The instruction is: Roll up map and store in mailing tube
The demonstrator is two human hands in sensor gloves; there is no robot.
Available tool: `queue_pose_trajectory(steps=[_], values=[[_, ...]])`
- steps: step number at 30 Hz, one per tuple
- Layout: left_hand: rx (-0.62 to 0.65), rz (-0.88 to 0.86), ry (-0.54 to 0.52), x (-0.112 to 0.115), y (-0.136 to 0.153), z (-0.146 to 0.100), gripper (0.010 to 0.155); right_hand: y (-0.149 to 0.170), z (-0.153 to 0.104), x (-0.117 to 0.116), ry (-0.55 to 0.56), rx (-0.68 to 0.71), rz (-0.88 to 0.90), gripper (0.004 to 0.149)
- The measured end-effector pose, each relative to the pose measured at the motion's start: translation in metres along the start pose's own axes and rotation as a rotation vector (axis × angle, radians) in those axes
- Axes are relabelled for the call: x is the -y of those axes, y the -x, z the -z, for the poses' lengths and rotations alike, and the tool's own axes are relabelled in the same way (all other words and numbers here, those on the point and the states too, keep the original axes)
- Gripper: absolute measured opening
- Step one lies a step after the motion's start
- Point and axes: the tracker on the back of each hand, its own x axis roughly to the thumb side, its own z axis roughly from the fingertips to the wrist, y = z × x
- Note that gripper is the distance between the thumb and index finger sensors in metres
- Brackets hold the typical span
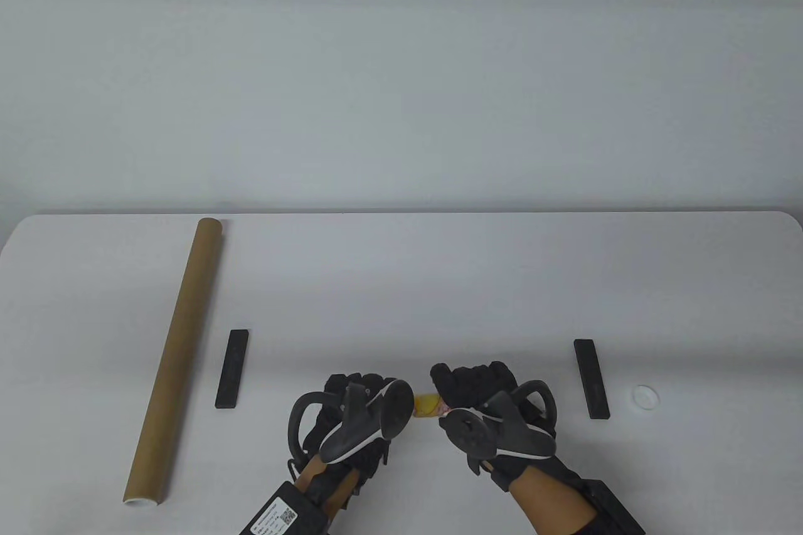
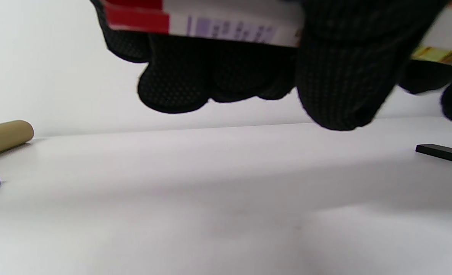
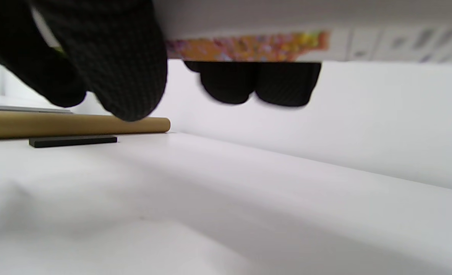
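Observation:
The rolled map (image 1: 428, 404) is held above the table between both hands; only a short yellow stretch shows in the table view. My left hand (image 1: 357, 400) grips its left part, seen as a red and white roll (image 2: 210, 23) in the left wrist view. My right hand (image 1: 477, 387) grips its right part, seen as an orange and white roll (image 3: 271, 42) in the right wrist view. The brown mailing tube (image 1: 177, 353) lies at the table's left, its open end toward the front edge, apart from both hands. It also shows in the left wrist view (image 2: 4, 136) and the right wrist view (image 3: 73, 125).
A black bar weight (image 1: 231, 369) lies right of the tube, and another (image 1: 591, 378) lies at the right. A white tube cap (image 1: 645, 396) sits at the far right. The white table (image 1: 401, 284) spreads beyond the hands.

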Motion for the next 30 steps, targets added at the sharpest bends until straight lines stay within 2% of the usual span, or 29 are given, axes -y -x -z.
queue_pose_trajectory(steps=[5,8,10,13,15,17,20,22,25,30], values=[[0.02,-0.001,0.009,0.004,-0.001,0.001,0.051,0.001,0.003,-0.002,-0.038,-0.027,-0.044,0.06],[0.043,-0.031,0.123,0.005,0.002,0.003,0.067,0.002,0.003,-0.005,-0.051,-0.03,-0.054,0.059],[0.052,-0.095,0.158,0.0,0.011,0.003,0.079,0.007,0.003,-0.008,-0.068,-0.046,-0.058,0.058],[0.028,-0.244,0.114,-0.014,0.034,0.003,0.084,0.014,0.003,-0.01,-0.077,-0.07,-0.04,0.058],[-0.042,-0.344,0.018,-0.026,0.057,0.001,0.08,0.017,0.002,-0.01,-0.076,-0.083,-0.03,0.058],[-0.165,-0.395,-0.086,-0.036,0.09,0.001,0.077,0.02,0.001,-0.008,-0.07,-0.093,-0.019,0.058],[-0.347,-0.408,-0.154,-0.039,0.138,0.002,0.076,0.022,0.001,-0.008,-0.067,-0.099,-0.006,0.058],[-0.48,-0.397,-0.141,-0.034,0.176,0.001,0.077,0.023,0.001,-0.008,-0.071,-0.1,-0.001,0.058],[-0.672,-0.386,-0.095,-0.015,0.229,-0.004,0.08,0.024,0.001,-0.007,-0.074,-0.105,0.008,0.058],[-0.89,-0.395,0.066,0.03,0.281,-0.011,0.087,0.026,0.001,-0.007,-0.08,-0.113,0.02,0.058]])
